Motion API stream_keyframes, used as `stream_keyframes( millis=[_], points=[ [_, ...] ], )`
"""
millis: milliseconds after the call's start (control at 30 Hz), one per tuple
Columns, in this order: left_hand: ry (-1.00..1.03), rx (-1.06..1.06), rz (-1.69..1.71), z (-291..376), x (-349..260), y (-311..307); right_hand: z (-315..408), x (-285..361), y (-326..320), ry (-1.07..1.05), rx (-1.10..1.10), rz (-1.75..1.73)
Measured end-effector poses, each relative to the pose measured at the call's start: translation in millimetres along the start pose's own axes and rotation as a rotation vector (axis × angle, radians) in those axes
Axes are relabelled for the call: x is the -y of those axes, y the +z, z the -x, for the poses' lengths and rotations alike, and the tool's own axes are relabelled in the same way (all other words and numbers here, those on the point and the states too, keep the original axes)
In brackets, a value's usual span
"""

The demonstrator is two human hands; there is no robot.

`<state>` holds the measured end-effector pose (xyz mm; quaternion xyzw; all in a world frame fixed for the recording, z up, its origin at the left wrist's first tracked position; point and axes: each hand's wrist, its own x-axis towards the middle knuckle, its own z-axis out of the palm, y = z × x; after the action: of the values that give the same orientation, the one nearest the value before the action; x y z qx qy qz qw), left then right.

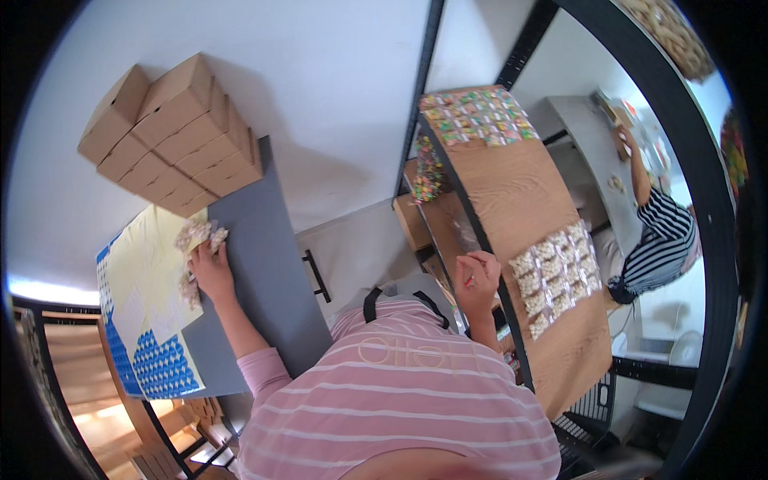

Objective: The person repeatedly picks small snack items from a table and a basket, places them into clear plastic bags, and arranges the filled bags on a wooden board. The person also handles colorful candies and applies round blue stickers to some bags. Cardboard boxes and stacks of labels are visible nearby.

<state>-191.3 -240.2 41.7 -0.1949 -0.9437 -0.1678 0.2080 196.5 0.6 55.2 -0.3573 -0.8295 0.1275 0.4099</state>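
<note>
My left hand reaches onto the grey table at the left, its fingers on a small pile of clear packets with pale pieces inside. Whether the fingers grip a packet cannot be told. Beneath the pile lie pale yellow sheets, some with a blue triangle pattern. My right hand is raised beside the wooden shelf's edge, fingers curled, with a small red and white thing at them. Near it, on the wooden shelf, rows of clear packets with pale pieces lie flat.
Stacked brown cardboard boxes stand at the table's back against the wall. Multicoloured packets cover the wooden shelf's far end. Black metal posts frame the shelf. Beyond it, a person in a striped top reaches over another grey table.
</note>
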Motion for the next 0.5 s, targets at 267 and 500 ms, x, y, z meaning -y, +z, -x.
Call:
stream_keyframes(
  millis=[267,500],
  points=[
    [0.065,0.032,0.042,-5.1,-7.8,11.7,6.5,-13.2,-10.5,0.091,-0.062,0.004],
    [0.006,0.056,0.206,-17.4,-56.2,-2.7,8.1,-19.1,-16.0,0.146,-0.081,-0.033]
  ],
)
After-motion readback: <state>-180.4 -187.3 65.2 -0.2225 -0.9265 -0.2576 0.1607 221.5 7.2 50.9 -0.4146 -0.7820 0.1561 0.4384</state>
